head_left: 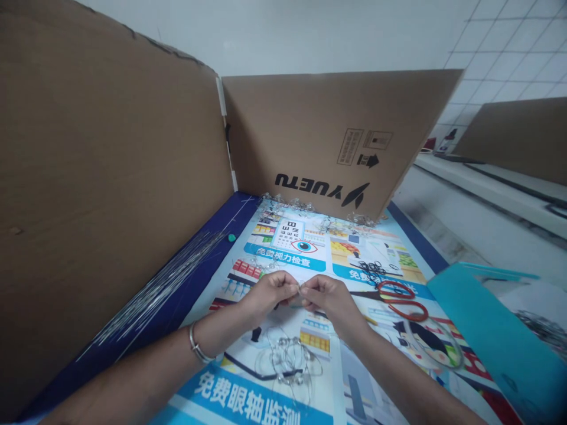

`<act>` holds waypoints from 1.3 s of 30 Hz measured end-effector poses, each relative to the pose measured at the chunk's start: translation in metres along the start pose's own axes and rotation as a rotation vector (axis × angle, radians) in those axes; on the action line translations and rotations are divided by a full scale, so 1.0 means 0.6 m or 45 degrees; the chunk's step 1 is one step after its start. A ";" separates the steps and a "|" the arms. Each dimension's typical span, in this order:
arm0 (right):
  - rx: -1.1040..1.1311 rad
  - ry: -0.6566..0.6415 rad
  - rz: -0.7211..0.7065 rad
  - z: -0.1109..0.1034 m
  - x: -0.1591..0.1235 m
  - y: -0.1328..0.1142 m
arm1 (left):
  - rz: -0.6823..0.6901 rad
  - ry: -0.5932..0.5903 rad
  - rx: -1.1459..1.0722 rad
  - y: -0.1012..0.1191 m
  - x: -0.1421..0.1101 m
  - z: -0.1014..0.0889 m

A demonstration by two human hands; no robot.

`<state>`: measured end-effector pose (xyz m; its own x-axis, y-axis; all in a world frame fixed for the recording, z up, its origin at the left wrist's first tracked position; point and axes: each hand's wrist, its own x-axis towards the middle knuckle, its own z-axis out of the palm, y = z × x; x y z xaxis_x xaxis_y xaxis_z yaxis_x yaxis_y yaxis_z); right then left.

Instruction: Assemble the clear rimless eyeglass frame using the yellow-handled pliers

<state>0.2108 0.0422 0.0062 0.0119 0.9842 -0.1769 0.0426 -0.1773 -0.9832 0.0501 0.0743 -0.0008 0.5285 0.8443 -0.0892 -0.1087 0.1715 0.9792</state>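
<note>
Printed sheet (334, 378); pinched piece (300, 290), axis unclear.

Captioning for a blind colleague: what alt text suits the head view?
A person's left hand and right hand pinch close together above a printed sheet, any held item too small to identify. Thin strands lie left, red-handled scissors right; a cardboard panel stands behind.

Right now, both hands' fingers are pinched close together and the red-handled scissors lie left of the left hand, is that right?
Not quite: the head view shows the red-handled scissors to the right of the right hand. Both hands' fingers are indeed pinched close together.
</note>
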 end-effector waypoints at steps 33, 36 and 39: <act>-0.388 0.047 -0.173 0.013 -0.004 0.034 | 0.008 0.010 0.167 -0.016 0.002 -0.007; -0.418 0.063 -0.182 0.012 -0.004 0.041 | -0.006 0.027 0.180 -0.018 0.002 -0.008; -0.458 0.067 -0.198 0.012 -0.005 0.040 | -0.009 0.012 0.162 -0.019 0.003 -0.010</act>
<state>0.2047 0.0348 -0.0168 0.0287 0.9995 -0.0150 0.3955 -0.0252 -0.9181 0.0470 0.0769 -0.0131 0.5211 0.8479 -0.0973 0.0027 0.1124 0.9937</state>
